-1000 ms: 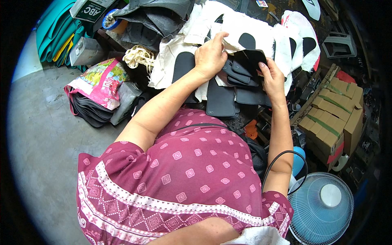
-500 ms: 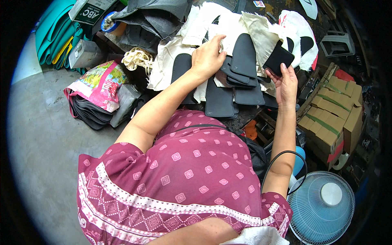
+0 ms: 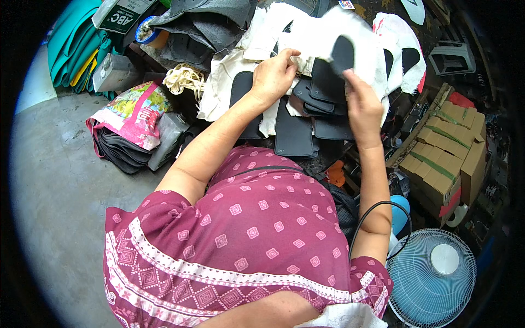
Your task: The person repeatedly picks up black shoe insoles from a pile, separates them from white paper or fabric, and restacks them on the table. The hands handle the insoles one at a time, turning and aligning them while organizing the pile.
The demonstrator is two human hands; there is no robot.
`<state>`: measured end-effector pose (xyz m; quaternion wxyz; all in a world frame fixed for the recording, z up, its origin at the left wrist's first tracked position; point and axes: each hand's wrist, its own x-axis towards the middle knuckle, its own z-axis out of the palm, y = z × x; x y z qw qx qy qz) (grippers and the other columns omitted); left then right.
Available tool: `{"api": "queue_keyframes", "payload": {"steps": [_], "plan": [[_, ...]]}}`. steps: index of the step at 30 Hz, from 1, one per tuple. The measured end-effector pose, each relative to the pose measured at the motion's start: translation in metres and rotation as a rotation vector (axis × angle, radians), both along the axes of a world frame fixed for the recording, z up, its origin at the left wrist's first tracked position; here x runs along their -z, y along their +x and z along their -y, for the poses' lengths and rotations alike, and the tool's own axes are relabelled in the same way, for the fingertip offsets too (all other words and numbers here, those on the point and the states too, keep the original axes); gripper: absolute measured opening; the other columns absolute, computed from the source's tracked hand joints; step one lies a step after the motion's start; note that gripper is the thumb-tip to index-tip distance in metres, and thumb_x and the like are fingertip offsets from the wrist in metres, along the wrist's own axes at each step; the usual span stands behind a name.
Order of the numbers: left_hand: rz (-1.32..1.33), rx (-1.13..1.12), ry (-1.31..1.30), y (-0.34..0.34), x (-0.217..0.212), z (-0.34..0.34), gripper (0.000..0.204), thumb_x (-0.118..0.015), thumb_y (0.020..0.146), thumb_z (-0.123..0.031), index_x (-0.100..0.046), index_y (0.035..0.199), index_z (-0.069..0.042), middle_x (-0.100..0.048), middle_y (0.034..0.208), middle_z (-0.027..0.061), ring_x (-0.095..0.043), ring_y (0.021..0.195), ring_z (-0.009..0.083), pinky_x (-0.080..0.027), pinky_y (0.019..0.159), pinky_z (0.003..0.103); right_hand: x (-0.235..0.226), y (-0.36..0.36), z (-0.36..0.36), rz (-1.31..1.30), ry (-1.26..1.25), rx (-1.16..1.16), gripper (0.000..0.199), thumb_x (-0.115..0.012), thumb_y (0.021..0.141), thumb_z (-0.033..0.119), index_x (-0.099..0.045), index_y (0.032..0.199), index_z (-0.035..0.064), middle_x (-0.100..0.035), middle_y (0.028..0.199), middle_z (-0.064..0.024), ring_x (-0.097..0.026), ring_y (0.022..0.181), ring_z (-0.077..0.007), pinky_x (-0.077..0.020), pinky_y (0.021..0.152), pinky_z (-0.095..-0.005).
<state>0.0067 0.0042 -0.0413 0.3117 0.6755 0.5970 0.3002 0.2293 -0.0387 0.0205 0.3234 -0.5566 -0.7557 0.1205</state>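
My right hand (image 3: 363, 106) grips the lower end of a black insole-shaped piece (image 3: 343, 52), which is smeared by motion. Behind that piece a white cloth (image 3: 363, 30) stands raised, also blurred; whether the two are joined I cannot tell. My left hand (image 3: 273, 78) rests over the white cloth left of it, fingers loosely bent and apart, holding nothing that I can see. Between and below my hands lies an overlapping pile of black insole pieces (image 3: 295, 131), rounded at their ends. Another black piece (image 3: 242, 90) lies beneath my left wrist.
Dark grey sheets (image 3: 208, 27) and a coil of cream cord (image 3: 184, 79) lie at the far left. A pink bag (image 3: 128, 115) sits on folded black material on the floor. Cardboard boxes (image 3: 432, 156) and a blue fan (image 3: 432, 279) stand at the right.
My right hand has moved left with the black piece, from the pile's right side to above it. The white cloth there has swung up. My left hand has shifted slightly left.
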Motion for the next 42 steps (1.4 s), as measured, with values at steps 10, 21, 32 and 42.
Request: {"api": "queue_keyframes", "payload": {"steps": [10,21,32,42], "plan": [[0.079,-0.03,-0.017,-0.022,-0.011,-0.01,0.032,-0.063,0.085,-0.01,-0.058,0.116,-0.005,-0.063,0.072,0.0073,-0.064,0.07,0.0179,-0.051,0.066,0.032,0.025,-0.008,0.003,0.287,-0.059,-0.093,0.03,-0.068,0.083,0.006,-0.068,0.113,0.0099,-0.07,0.112,-0.0123,-0.068,0.103,-0.0265,-0.0548,0.09,-0.0362],[-0.228,0.071,0.116,-0.001,-0.021,-0.007,0.03,-0.066,0.089,-0.037,-0.07,0.091,-0.008,-0.069,0.082,0.0094,-0.068,0.075,0.0279,-0.053,0.068,0.038,0.022,-0.012,0.008,0.282,-0.125,-0.061,0.037,-0.067,0.081,0.002,-0.067,0.117,0.0095,-0.068,0.119,-0.0117,-0.065,0.111,-0.0263,-0.052,0.094,-0.0355],[-0.063,0.114,0.214,0.001,-0.027,-0.006,0.022,-0.066,0.09,-0.026,-0.071,0.093,-0.005,-0.068,0.085,0.0109,-0.066,0.071,0.0268,-0.052,0.066,0.035,0.022,-0.013,0.01,0.285,-0.122,-0.05,0.038,-0.068,0.08,0.002,-0.066,0.117,0.0098,-0.068,0.119,-0.0123,-0.065,0.111,-0.0274,-0.0519,0.095,-0.0365],[0.359,0.095,-0.212,0.0,-0.028,-0.009,0.028,-0.062,0.095,-0.027,-0.066,0.1,0.0,-0.064,0.072,0.0029,-0.062,0.066,0.0091,-0.049,0.06,0.026,0.023,-0.01,0.009,0.219,-0.143,-0.039,0.036,-0.065,0.083,0.002,-0.065,0.118,0.0101,-0.067,0.12,-0.0124,-0.065,0.111,-0.0277,-0.0522,0.094,-0.0371]]}}
